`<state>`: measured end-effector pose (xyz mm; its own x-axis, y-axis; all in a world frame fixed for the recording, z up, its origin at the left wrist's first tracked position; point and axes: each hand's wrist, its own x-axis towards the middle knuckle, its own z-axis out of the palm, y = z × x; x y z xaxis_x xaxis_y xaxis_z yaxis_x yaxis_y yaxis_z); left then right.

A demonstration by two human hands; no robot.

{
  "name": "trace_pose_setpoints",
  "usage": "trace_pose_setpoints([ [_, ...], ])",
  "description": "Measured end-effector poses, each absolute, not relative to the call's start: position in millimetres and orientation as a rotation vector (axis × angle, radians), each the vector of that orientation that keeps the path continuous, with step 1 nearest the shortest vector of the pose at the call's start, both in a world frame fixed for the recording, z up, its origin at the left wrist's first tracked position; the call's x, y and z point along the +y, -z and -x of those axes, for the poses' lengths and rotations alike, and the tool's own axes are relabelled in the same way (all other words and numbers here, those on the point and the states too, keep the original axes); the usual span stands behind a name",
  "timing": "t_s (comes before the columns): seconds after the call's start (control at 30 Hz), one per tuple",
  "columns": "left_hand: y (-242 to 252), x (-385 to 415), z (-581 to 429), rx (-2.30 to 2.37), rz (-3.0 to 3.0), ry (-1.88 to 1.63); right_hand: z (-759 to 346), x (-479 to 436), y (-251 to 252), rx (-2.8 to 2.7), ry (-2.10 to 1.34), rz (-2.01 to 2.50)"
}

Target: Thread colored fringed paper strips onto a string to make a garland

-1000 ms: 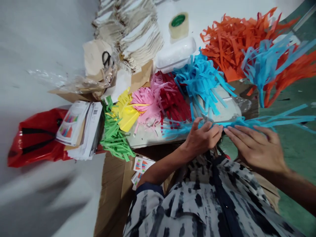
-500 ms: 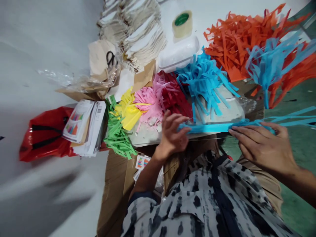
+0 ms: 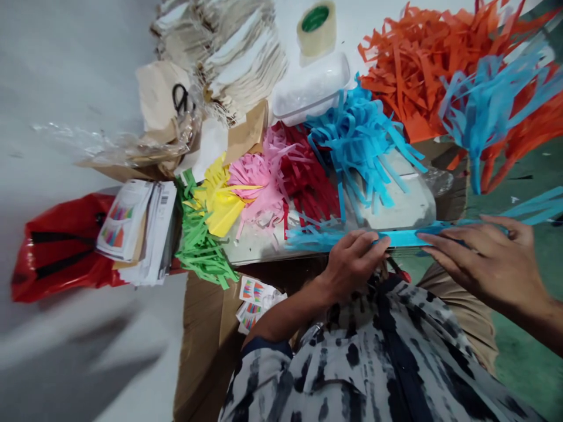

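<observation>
A blue paper tassel (image 3: 402, 238) stretches sideways along the table's front edge, its flat middle band running between my two hands and its loose strips fanning out at both ends. My left hand (image 3: 354, 261) is closed on the band, thumb and fingers pinching it. On the right, my right hand (image 3: 492, 258) grips the other part of the band with its fingers laid along it. Just behind lies a pile of blue tassels (image 3: 363, 140), with dark red tassels (image 3: 310, 181) to its left.
Pink (image 3: 255, 181), yellow (image 3: 222, 202) and green tassels (image 3: 204, 249) lie leftward, beside printed cards (image 3: 127, 223) and a red bag (image 3: 65, 246). Orange tassels (image 3: 417, 70), a tape roll (image 3: 316, 29), a white case (image 3: 311, 85) and bundled cream material (image 3: 241, 53) sit farther back.
My left hand has moved right along the blue tassel and closed on its band, nearer my right hand. The strips at the left end now spread out past it.
</observation>
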<state>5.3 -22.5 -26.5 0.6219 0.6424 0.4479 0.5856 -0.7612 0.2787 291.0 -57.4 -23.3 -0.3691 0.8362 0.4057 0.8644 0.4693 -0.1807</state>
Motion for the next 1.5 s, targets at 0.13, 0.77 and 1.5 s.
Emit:
trace_pose_setpoints([
  [0.13, 25, -19, -2, 1.035, -2.804, -0.831, -297, -50, 22, -2.321, 0.093, 1.339],
  [0.77, 10, -22, -7, 1.346, -2.428, -0.786, -288, -44, 22, -2.218, 0.007, 1.475],
  [1.5, 5, -21, -26, 1.438, -2.408, -0.731, -260, -56, 9, -2.206, 0.443, 1.495],
])
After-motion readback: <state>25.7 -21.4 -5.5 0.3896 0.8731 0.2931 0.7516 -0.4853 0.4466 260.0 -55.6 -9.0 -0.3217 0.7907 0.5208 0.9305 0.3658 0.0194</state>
